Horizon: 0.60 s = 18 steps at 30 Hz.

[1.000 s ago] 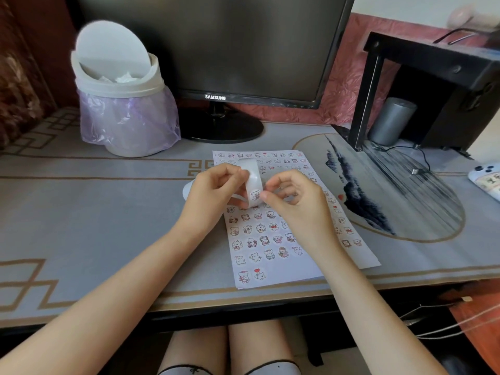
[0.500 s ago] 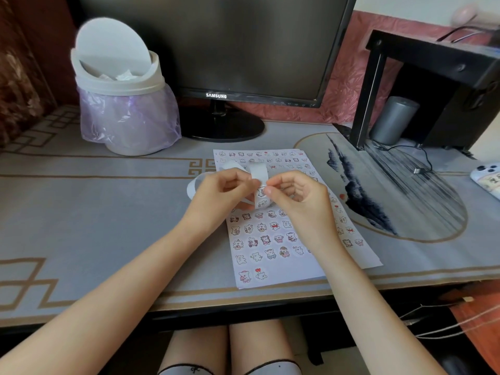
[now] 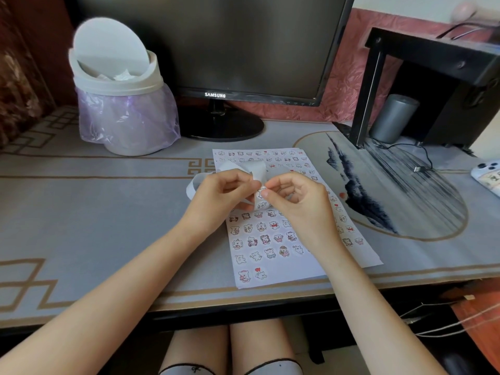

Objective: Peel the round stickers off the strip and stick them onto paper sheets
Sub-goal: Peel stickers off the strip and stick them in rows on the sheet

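Head view: my right fingers (image 3: 271, 192) curl inward, thumb and forefinger tips pinching a round sticker (image 3: 261, 191) at the bend of the white strip (image 3: 257, 170). My left fingers (image 3: 242, 185) are curled round the same strip, gripping it just beside that sticker. Left hand (image 3: 221, 196) and right hand (image 3: 297, 197) sit nearly touching, both over the upper half of the paper sheet (image 3: 300, 269). The strip loops up behind my knuckles and trails in a curl to the left, past the sheet's edge.

The sheet lies flat on the tabletop (image 3: 108, 212). Rows of small cartoon stickers cover most of it, with a bare patch at the near right corner. The edge of a second sheet (image 3: 364, 259) shows beneath it on the right.

Farther out:
- A white swing-lid bin (image 3: 119, 85) with a purple liner, back left.
- A dark Samsung monitor (image 3: 216, 36), back centre.
- A black stand (image 3: 433, 55) on the right, with a grey cylinder (image 3: 392, 117) under it.
- A phone (image 3: 487, 175) at the far right edge.
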Tool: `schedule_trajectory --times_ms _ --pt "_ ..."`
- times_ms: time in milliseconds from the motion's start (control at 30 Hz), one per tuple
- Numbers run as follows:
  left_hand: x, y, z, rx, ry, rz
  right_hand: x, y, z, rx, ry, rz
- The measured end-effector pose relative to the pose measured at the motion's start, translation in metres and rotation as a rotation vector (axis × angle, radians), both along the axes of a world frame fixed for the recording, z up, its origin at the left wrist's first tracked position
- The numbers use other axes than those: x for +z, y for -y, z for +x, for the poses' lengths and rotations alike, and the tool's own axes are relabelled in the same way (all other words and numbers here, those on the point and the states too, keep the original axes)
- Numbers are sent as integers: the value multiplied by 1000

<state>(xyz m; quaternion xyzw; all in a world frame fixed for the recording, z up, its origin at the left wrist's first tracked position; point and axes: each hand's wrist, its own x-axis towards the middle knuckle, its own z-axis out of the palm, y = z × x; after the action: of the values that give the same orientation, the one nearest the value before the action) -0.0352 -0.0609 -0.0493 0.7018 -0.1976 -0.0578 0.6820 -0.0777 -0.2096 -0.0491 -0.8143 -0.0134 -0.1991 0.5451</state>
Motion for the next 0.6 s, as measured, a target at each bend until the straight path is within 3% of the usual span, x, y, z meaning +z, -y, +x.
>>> schedule_trajectory --times_ms 433,600 --pt "-2 0 3 0 -91 -26 1 2 -10 -7 18 -176" --pt "-4 0 5 36 -91 9 13 3 -29 76 -63 -43"
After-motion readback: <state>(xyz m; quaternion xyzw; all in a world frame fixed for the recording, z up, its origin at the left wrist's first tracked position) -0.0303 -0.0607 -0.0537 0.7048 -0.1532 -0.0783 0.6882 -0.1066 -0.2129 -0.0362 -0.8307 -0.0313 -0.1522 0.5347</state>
